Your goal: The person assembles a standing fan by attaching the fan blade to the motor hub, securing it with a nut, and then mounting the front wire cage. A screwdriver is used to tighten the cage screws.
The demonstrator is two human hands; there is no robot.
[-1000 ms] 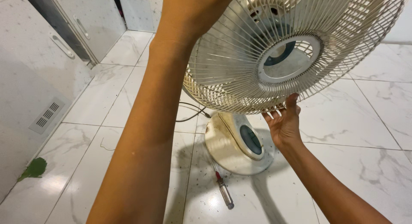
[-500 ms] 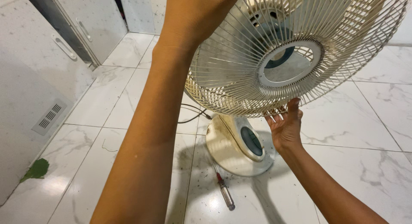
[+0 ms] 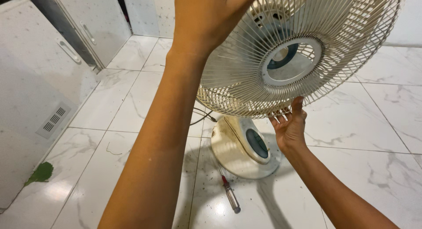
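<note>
**Both hands on the fan's wire guard**

From my seat I see the fan guard [image 3: 303, 53], a round cream cage of thin wire ribs, tipped toward me above the fan base [image 3: 244, 147] on the white marble floor [image 3: 378, 119]. My left hand [image 3: 206, 18] lies spread against the guard's upper left edge; its fingers run out of view at the top, so I cannot tell whether they curl around the rim or only press on it. My right hand [image 3: 290, 126] is open, palm up, with its fingertips touching the bottom rim of the guard, supporting it rather than clutching it.

I judge the guard light but springy: the thin ribs would bend if squeezed in the middle, and dirt on them may make them a little gritty rather than slick. The outer rim looks like the stiffest part, so opposite points on the rim, as the hands sit now, seem the soundest hold. The central ring [image 3: 292, 60] is a poorer grip.

A red-handled screwdriver [image 3: 230, 196] lies on the floor just in front of the base, a cable [image 3: 200, 117] trails behind, and a green leaf [image 3: 41, 173] rests by the wall.
</note>
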